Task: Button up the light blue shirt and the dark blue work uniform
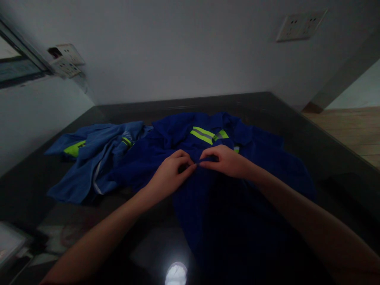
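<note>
A dark blue work jacket (184, 122) with yellow-and-grey reflective strips lies spread over the dark tabletop, its collar toward the wall. My left hand (173, 170) pinches the front of this jacket between thumb and fingertips. Right beside it, my right hand (224, 160) pinches the same cloth, the fingertips of both hands nearly meeting. Whatever small part is between the fingertips, perhaps an edge of the front, is too dark to make out. The lower jacket falls toward me in deep shadow.
A lighter blue garment (109, 146) with yellow patches lies crumpled at the left, touching the jacket's sleeve. The glossy dark table (255, 103) meets a white wall with sockets (302, 25). A dark flat object (350, 194) rests at the right. Wooden flooring (356, 126) shows beyond the table's edge.
</note>
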Tool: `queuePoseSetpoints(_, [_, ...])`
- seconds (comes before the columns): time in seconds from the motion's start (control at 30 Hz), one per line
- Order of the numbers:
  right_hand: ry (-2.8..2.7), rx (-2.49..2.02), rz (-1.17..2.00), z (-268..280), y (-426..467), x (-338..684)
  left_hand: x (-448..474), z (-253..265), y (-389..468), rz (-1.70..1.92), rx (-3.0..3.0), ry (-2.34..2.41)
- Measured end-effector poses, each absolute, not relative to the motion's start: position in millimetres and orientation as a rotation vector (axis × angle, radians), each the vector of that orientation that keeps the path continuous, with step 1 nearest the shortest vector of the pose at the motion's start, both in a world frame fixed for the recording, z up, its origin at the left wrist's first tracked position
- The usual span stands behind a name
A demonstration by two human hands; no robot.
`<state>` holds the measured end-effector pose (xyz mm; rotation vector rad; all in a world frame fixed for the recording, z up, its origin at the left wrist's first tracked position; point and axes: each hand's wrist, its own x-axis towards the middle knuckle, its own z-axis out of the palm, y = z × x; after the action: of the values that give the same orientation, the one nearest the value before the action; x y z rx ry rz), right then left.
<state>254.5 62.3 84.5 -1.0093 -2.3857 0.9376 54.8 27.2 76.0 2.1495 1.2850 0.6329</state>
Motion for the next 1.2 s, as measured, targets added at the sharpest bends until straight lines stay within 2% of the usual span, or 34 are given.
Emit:
queuePoseSetpoints(0.4, [-2.337,-1.010,1.005,85.3,64.5,256.7,56.0,79.2,26.0,0.692,2.113,1.223])
queuePoseSetpoints(0.73, [-2.362,-1.058,0.853,88.1,54.4,249.5,56.3,81.0,25.9,0.621,2.170,1.182])
queuePoseSetpoints(1.2, [-2.331,-1.044,0.956,87.5,53.5,247.8,56.7,82.1,21.2,0.626,2.208,1.239])
